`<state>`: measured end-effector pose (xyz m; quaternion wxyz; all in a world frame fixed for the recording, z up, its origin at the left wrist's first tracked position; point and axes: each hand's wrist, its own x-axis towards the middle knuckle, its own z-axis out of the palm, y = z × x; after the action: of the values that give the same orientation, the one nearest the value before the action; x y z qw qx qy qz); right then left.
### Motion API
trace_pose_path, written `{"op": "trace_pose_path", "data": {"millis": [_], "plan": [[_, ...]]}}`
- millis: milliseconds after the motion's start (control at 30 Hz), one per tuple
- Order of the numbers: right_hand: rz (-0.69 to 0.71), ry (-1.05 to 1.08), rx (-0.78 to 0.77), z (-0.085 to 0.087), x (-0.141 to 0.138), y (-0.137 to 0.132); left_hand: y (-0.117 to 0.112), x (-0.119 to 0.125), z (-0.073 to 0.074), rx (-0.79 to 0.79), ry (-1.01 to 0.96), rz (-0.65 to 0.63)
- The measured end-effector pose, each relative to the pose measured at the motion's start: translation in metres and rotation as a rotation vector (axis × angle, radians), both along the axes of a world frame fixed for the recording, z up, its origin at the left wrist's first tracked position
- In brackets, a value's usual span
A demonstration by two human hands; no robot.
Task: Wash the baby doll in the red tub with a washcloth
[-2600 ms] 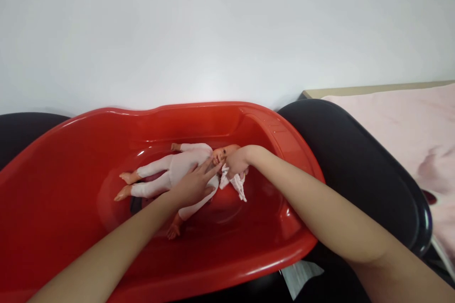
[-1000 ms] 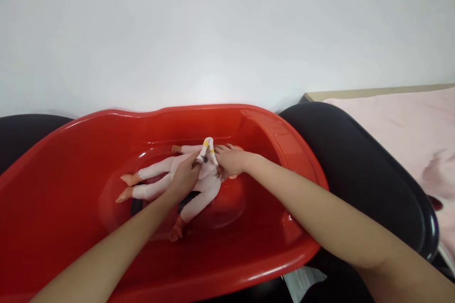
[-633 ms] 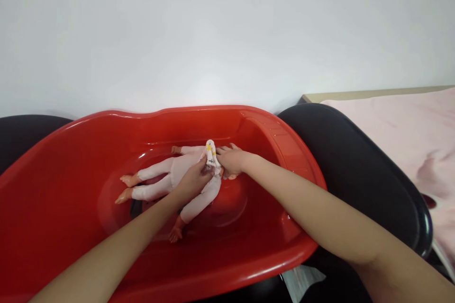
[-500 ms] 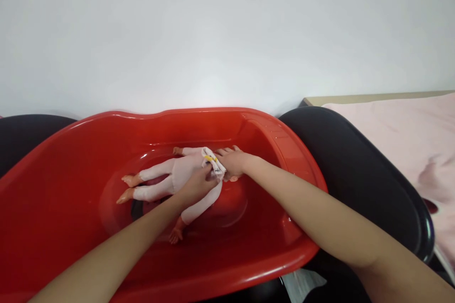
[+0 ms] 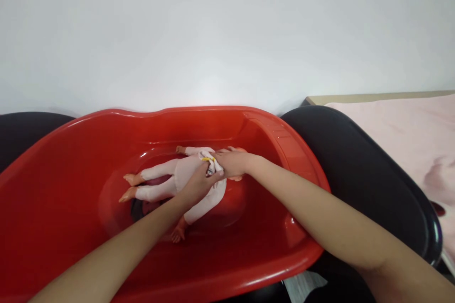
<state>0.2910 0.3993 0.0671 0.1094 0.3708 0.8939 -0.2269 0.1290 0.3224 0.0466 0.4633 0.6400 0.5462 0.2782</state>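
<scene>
Printed cloth [image 5: 205, 155] on the baby doll [image 5: 186, 170] is probably soft and light, best held by its folds; left hand [image 5: 199, 182] pinches it, right hand [image 5: 232, 164] lies spread over the head [image 5: 237, 178].

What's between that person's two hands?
A small pale cloth with yellow on it, held in the left hand next to the right hand, as the head view shows.

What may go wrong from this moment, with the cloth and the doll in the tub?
The left hand grips the bunched cloth, which might slip onto the doll. The right hand covers much of the doll's head, so too much pressure there could go unnoticed. The tub looks smooth; a firm push might slide the doll.
</scene>
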Motion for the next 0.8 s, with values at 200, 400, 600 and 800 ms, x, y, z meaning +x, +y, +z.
{"op": "trace_pose_path", "data": {"millis": [200, 400, 600, 800], "plan": [[0.066, -0.081, -0.038, -0.005, 0.002, 0.003, 0.0, -0.006, -0.003, 0.061, 0.198, -0.105], [0.014, -0.224, -0.018, -0.008, 0.004, 0.007, -0.002, -0.009, 0.002, -0.006, 0.201, -0.144], [-0.015, -0.22, -0.026, -0.007, 0.006, 0.01, 0.001, -0.008, 0.01, -0.075, 0.123, -0.222], [-0.01, -0.195, -0.047, -0.004, 0.008, 0.011, 0.006, -0.015, 0.005, -0.045, 0.136, -0.09]]}}
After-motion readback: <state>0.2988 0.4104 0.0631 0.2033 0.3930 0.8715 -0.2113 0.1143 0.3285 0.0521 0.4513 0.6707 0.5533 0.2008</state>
